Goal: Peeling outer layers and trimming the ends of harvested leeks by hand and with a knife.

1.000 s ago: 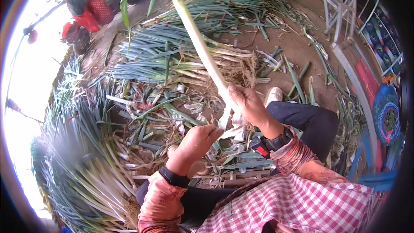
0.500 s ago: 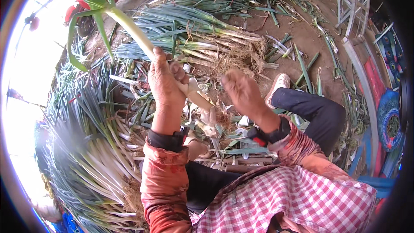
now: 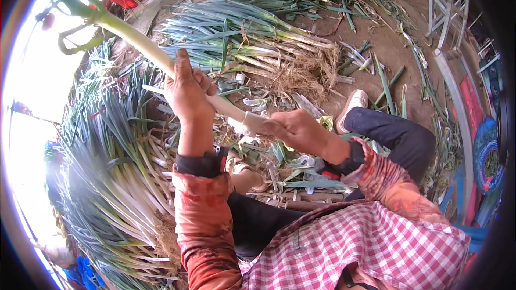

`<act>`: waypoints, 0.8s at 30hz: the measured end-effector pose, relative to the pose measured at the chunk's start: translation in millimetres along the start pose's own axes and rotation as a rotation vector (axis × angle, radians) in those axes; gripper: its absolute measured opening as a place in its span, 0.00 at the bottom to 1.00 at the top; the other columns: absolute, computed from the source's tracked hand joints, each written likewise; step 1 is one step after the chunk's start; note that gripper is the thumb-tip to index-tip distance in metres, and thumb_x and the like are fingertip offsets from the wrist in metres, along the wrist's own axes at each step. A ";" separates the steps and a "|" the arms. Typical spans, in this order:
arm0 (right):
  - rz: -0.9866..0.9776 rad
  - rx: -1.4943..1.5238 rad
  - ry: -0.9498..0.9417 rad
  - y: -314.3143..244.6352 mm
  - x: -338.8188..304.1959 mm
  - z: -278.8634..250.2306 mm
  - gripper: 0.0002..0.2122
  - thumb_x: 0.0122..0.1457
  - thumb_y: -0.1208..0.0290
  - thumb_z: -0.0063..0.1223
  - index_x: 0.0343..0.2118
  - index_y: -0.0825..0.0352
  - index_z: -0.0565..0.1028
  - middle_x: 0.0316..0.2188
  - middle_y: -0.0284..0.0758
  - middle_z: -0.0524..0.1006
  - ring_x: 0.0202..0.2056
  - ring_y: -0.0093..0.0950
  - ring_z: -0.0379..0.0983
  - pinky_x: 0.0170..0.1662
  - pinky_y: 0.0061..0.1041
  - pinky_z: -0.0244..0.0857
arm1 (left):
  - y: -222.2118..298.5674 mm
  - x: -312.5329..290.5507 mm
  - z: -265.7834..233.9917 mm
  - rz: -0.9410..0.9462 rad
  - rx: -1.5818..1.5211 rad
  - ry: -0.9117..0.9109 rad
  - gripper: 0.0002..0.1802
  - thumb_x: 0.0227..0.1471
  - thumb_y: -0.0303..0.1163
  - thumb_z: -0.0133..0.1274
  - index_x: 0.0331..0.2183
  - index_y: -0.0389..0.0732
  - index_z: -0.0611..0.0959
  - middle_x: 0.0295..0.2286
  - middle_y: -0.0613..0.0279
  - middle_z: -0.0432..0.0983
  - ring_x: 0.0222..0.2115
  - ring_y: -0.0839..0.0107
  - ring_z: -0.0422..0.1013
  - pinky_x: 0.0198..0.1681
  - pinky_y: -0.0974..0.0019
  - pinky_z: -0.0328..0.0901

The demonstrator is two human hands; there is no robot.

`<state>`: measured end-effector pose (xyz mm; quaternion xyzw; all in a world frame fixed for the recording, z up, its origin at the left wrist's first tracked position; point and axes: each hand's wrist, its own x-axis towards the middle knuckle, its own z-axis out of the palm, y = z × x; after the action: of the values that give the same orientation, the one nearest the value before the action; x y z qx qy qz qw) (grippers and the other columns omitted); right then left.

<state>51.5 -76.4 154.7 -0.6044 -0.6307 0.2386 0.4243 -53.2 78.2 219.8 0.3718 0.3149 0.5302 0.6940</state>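
A long green onion [image 3: 141, 43] slants across in front of me, green leaves at the upper left and white stalk toward the middle. My left hand [image 3: 188, 91] is closed round the white stalk. At the stalk's lower end, my right hand [image 3: 303, 131] is closed with its fingers on the tip and a loose pale outer layer [image 3: 253, 122]. Those fingers hide the root end. The topmost leaves are blurred and partly cut off by the frame.
Unpeeled green onions [image 3: 118, 182] lie heaped at my left. Another bundle with brown roots [image 3: 306, 70] lies ahead, more behind it. Stripped leaves and skins [image 3: 279, 153] litter the ground between my feet. A metal frame [image 3: 454, 96] stands at the right.
My right hand has moved left and down onto the lower end of the green onion. My left hand has shifted slightly left, carrying the stalk, whose lower end has swung up.
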 end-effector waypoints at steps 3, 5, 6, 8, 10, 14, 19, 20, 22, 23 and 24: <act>0.188 0.037 0.007 -11.2 -29.4 -6.4 0.17 0.55 0.59 0.39 0.20 0.70 0.69 0.08 0.41 0.63 0.11 0.32 0.63 0.16 0.28 0.55 | -5.7 -1.5 -3.3 -0.121 -0.051 0.061 0.14 0.45 0.39 0.49 0.19 0.47 0.63 0.09 0.73 0.53 0.07 0.81 0.49 0.09 0.74 0.47; 0.219 0.058 0.023 -13.4 -41.8 -13.3 0.16 0.55 0.61 0.40 0.20 0.70 0.69 0.08 0.41 0.63 0.10 0.31 0.62 0.15 0.28 0.55 | -13.0 -8.3 3.9 -0.158 -0.083 0.064 0.14 0.45 0.39 0.49 0.19 0.46 0.64 0.09 0.73 0.54 0.07 0.81 0.48 0.09 0.74 0.46; 0.251 0.087 0.030 -13.2 -50.2 -15.0 0.14 0.54 0.63 0.41 0.21 0.70 0.70 0.08 0.40 0.63 0.10 0.31 0.61 0.15 0.27 0.54 | -13.1 -10.9 4.1 -0.157 -0.104 0.058 0.13 0.45 0.39 0.50 0.19 0.46 0.65 0.09 0.73 0.54 0.07 0.81 0.49 0.08 0.75 0.47; 0.291 0.116 0.030 -10.2 -73.4 -19.8 0.13 0.54 0.65 0.42 0.21 0.70 0.70 0.08 0.40 0.63 0.10 0.30 0.61 0.15 0.26 0.54 | -11.4 -5.7 -1.4 -0.108 -0.059 0.128 0.13 0.45 0.39 0.49 0.19 0.46 0.65 0.09 0.73 0.55 0.07 0.81 0.50 0.08 0.75 0.48; 0.314 0.149 0.031 -0.4 -104.4 -27.6 0.12 0.54 0.67 0.43 0.22 0.71 0.70 0.08 0.39 0.64 0.10 0.29 0.61 0.15 0.25 0.54 | 5.2 16.3 -26.1 0.015 -0.102 0.195 0.12 0.46 0.39 0.49 0.19 0.45 0.66 0.09 0.73 0.55 0.07 0.82 0.51 0.07 0.76 0.50; 0.450 -0.190 -0.151 40.8 -123.7 -31.5 0.21 0.50 0.54 0.44 0.36 0.71 0.68 0.27 0.44 0.69 0.28 0.34 0.67 0.33 0.31 0.58 | 11.1 20.1 -24.6 0.076 -0.296 0.121 0.13 0.46 0.40 0.48 0.19 0.46 0.65 0.09 0.75 0.53 0.08 0.84 0.51 0.08 0.78 0.49; 0.097 -0.134 0.115 39.7 -32.0 1.9 0.36 0.44 0.45 0.46 0.50 0.70 0.56 0.49 0.47 0.57 0.51 0.38 0.53 0.52 0.35 0.46 | -4.8 5.7 3.5 -0.046 -0.341 0.175 0.14 0.44 0.43 0.49 0.19 0.47 0.64 0.10 0.75 0.51 0.09 0.82 0.49 0.11 0.78 0.48; 0.023 0.071 0.144 34.0 -10.0 15.2 0.33 0.46 0.49 0.47 0.50 0.69 0.56 0.48 0.46 0.58 0.51 0.36 0.53 0.52 0.33 0.47 | -9.7 4.6 5.2 -0.049 -0.345 0.168 0.14 0.44 0.43 0.49 0.19 0.47 0.64 0.10 0.75 0.51 0.09 0.82 0.49 0.11 0.78 0.48; -0.146 0.344 0.226 24.8 27.6 41.4 0.29 0.49 0.56 0.48 0.50 0.68 0.56 0.46 0.43 0.61 0.49 0.34 0.56 0.51 0.30 0.50 | -14.4 3.9 3.5 -0.076 -0.374 0.232 0.14 0.44 0.43 0.49 0.20 0.48 0.64 0.11 0.75 0.52 0.09 0.82 0.48 0.11 0.78 0.48; -0.034 0.716 0.190 18.8 41.0 46.8 0.26 0.50 0.60 0.49 0.49 0.68 0.57 0.43 0.41 0.64 0.46 0.30 0.59 0.49 0.27 0.52 | -13.8 4.6 3.4 -0.070 -0.375 0.235 0.14 0.44 0.43 0.49 0.20 0.48 0.64 0.11 0.75 0.52 0.09 0.82 0.48 0.11 0.78 0.48; 0.091 1.090 0.144 15.5 46.6 51.0 0.23 0.50 0.64 0.49 0.47 0.67 0.59 0.40 0.38 0.67 0.44 0.25 0.62 0.47 0.24 0.54 | -12.5 4.7 2.0 -0.059 -0.367 0.277 0.14 0.44 0.43 0.49 0.20 0.48 0.64 0.10 0.75 0.52 0.09 0.82 0.48 0.11 0.78 0.48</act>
<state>22.5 -18.2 126.7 -0.3386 -0.3582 0.5068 0.7072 -44.1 80.4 210.0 0.1539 0.3162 0.6037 0.7154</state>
